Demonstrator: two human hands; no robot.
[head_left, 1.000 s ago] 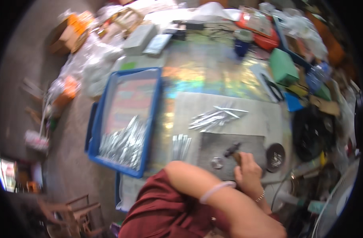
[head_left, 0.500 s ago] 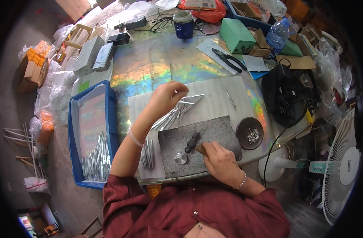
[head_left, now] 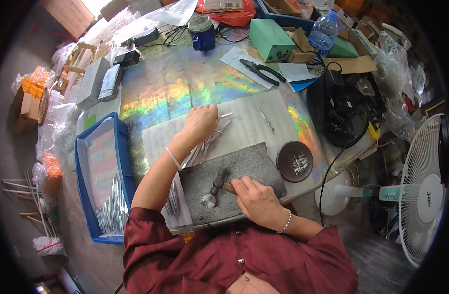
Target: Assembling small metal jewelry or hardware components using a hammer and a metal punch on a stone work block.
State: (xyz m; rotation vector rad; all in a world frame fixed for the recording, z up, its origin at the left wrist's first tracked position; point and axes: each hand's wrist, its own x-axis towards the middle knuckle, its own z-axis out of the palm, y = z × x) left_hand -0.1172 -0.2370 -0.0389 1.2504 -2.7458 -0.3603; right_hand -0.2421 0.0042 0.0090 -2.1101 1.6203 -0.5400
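My left hand (head_left: 203, 120) is closed over the loose pile of thin, pointed silver metal pieces (head_left: 223, 128) on the white sheet. From its fingertips sticks a thin silver metal strip (head_left: 226, 115). My right hand (head_left: 256, 198) grips the wooden handle of a small hammer (head_left: 217, 182). The dark hammer head rests on the grey slab (head_left: 251, 164), beside a round shiny metal disc (head_left: 208, 200). Between my left forearm and the slab, more silver pieces (head_left: 172, 202) lie in a row, partly hidden by the arm.
At the left stands a blue tray (head_left: 125, 166) with many silver pieces. Right of the slab is a brown dish (head_left: 283, 161) of small metal bits. Farther off lie pliers (head_left: 261, 71), a blue jar (head_left: 202, 36) and a green box (head_left: 269, 41). A fan (head_left: 425, 193) stands at right.
My left hand has come down from above the pile, its fingers closing round a silver strip. The hammer stays in my right hand. The whole view has shifted slightly.
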